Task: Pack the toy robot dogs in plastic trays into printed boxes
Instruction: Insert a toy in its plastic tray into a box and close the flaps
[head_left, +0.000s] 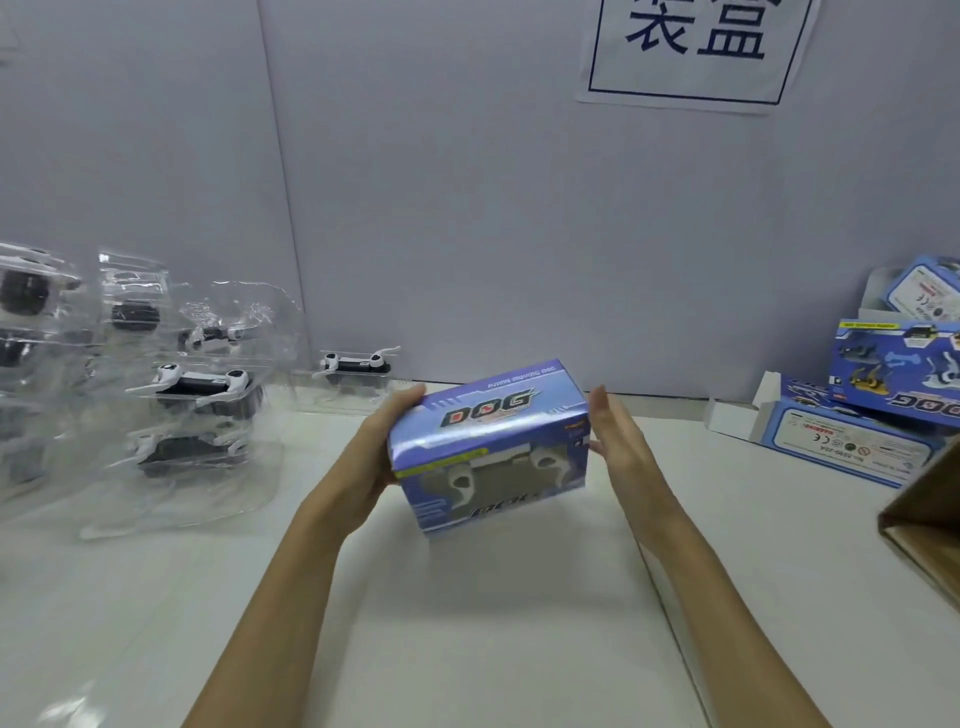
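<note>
A blue printed cardboard box (488, 447) with "DOG" lettered on its top and a window in its front face is held just above the white tabletop (467, 623), tilted a little toward the camera. Through the window, white legs of a toy robot dog show inside. The left hand (376, 457) grips the box's left end, fingers curled over the upper edge and the palm against the side. The right hand (615, 441) lies flat against the box's right end with straight fingers pointing up, so this grip is spread rather than curled.

To the left of the box stand stacks of clear plastic trays (192, 405) holding black and white toy robot dogs, the stacks touching one another. One more clear tray with a toy dog (356, 366) sits alone just behind the box's left corner, against the grey wall panel (467, 208).

To the right of the box, well apart from it, lies a pile of blue printed boxes (878, 415) with white end flaps open. A brown cardboard carton corner (930, 519) juts in beyond them. Above and behind the box, a white paper sign (696, 47) with dark blue characters hangs on the wall panel.
</note>
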